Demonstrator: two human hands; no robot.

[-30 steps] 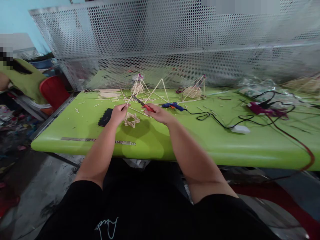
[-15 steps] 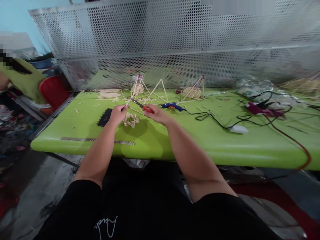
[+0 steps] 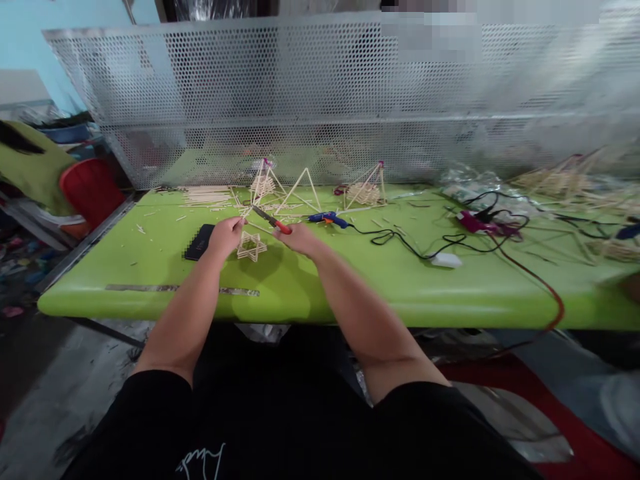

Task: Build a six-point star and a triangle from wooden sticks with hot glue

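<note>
My left hand (image 3: 226,237) is closed in a pinch on a thin wooden stick (image 3: 247,212), its end poking up past the fingertips. My right hand (image 3: 300,240) grips red-handled scissors (image 3: 280,227), whose dark blades point up and left toward that stick. Whether the blades touch the stick I cannot tell. Just below and between the hands lies a star-shaped frame of stacked sticks (image 3: 251,247). A black box-like object (image 3: 199,241) lies beside my left wrist. To the right of the scissors rests a blue glue gun (image 3: 329,219) with its black cord.
Stick pyramids (image 3: 364,193) and loose sticks (image 3: 207,197) line the back of the green table (image 3: 380,287), before a perforated metal screen (image 3: 300,87). A metal ruler (image 3: 183,289) lies near the front edge. Right are cords, a purple power strip (image 3: 477,223) and a white block (image 3: 447,260).
The view has swung slightly right, so the table and its things sit further left. My hands keep hold of the stick and scissors, close together as before.
</note>
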